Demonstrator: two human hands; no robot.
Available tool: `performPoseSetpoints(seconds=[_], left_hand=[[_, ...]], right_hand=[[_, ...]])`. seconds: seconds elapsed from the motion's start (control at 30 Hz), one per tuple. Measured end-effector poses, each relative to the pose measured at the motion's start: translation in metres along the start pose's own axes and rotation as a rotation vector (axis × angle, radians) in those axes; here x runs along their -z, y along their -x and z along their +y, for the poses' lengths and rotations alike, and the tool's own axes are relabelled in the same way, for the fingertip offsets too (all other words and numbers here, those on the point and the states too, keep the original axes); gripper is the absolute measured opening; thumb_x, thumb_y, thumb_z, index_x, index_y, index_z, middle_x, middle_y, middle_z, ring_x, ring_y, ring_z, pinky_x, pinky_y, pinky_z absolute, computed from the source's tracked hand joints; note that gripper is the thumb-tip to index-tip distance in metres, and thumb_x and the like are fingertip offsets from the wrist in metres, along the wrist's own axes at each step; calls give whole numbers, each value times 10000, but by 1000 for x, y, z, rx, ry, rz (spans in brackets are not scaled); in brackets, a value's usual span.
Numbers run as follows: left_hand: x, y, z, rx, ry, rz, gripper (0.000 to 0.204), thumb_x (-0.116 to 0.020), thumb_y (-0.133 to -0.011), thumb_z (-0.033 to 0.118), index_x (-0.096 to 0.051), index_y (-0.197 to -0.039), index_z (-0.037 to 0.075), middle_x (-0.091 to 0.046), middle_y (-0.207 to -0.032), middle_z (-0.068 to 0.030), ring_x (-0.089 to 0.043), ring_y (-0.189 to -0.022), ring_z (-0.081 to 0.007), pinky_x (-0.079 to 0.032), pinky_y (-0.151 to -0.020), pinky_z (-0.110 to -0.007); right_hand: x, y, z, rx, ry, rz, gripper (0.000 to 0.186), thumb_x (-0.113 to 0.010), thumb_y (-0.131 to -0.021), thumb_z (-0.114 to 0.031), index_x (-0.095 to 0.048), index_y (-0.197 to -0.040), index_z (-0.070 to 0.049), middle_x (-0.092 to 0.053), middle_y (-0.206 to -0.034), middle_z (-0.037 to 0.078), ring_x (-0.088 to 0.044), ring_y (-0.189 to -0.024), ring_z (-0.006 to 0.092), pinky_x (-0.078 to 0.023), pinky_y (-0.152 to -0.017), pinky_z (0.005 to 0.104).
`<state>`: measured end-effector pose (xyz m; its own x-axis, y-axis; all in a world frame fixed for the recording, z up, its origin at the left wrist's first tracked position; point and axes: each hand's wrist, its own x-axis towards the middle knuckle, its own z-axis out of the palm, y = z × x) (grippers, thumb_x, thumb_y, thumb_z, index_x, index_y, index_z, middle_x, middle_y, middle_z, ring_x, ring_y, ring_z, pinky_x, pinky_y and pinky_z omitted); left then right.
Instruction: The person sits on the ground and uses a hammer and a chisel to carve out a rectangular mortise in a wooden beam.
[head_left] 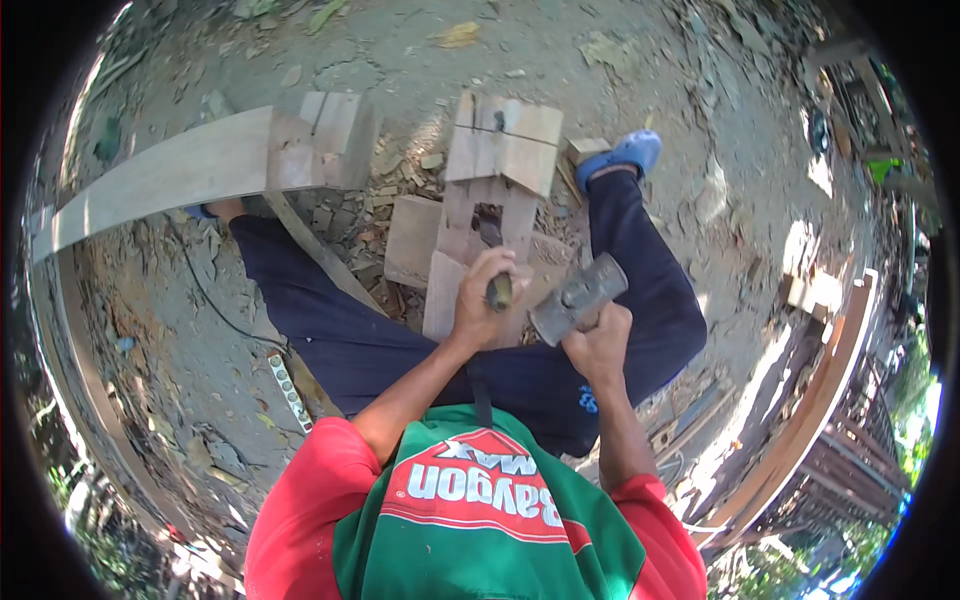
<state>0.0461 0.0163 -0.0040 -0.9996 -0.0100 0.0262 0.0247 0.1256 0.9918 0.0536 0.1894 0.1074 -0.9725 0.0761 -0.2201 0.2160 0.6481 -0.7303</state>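
In the head view my left hand (478, 300) grips an upright chisel (497, 290), its blade at a dark rectangular mortise cut in a wooden beam (460, 230) between my legs. My right hand (600, 340) holds a heavy metal hammer (577, 300) by the handle, its head just right of the chisel top, apart from it. A jointed wooden block (505, 140) sits across the beam's far end. Wood offcuts (408, 240) lie beside the beam.
A long curved-looking plank (170, 185) reaches from the left to more blocks. A power strip (290, 390) and cord lie by my left leg. Wood chips and dry leaves cover the dirt. Long boards (830, 400) line the right side; my blue sandal (630, 152) is at the back.
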Motion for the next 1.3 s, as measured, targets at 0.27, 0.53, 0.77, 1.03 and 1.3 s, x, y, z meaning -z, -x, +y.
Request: performPoseSetpoints(seconds=[0.27, 0.53, 0.77, 1.03, 1.3], left_hand=[[-3, -10, 1, -61, -28, 29, 240, -757, -813, -21, -599, -988, 27, -634, -1132, -152, -644, -982, -258, -497, -873, -338], [4, -15, 4, -82, -50, 72, 225, -762, -824, -20, -592, -964, 24, -629, -1113, -135, -629, -933, -218, -498, -849, -323], [3, -13, 8, 10, 82, 125, 228, -770, -826, 0, -588, -961, 21, -626, -1109, -126, -613, -959, -207, -489, -862, -319], [3, -16, -4, 22, 76, 96, 229, -770, -828, 0, -587, -963, 28, -626, -1097, -124, -611, -997, -205, -475, -891, -324], [4, -21, 4, 24, 55, 91, 229, -768, -822, 0, -588, -961, 28, -633, -1067, -134, -628, -960, -240, -489, -868, -332]], right_hand=[[-1, 8, -2, 113, -123, 39, 184, -768, -659, -46, -656, -799, -7, -621, -646, 137, -620, -578, 252, -482, -549, 342], [-7, 10, -1, 154, -78, -15, 222, -799, -641, -105, -683, -817, -40, -673, -714, 158, -678, -642, 353, -521, -574, 391], [-2, 4, -19, 195, -49, -58, 217, -794, -651, -97, -689, -832, -38, -671, -712, 165, -680, -644, 357, -526, -580, 391], [-6, 7, -28, 170, -104, -23, 159, -766, -695, -60, -642, -780, -6, -595, -614, 127, -564, -534, 217, -464, -526, 339], [-10, 10, -23, 139, -53, -86, 226, -794, -673, -97, -689, -861, -31, -685, -740, 168, -689, -665, 370, -535, -594, 386]])
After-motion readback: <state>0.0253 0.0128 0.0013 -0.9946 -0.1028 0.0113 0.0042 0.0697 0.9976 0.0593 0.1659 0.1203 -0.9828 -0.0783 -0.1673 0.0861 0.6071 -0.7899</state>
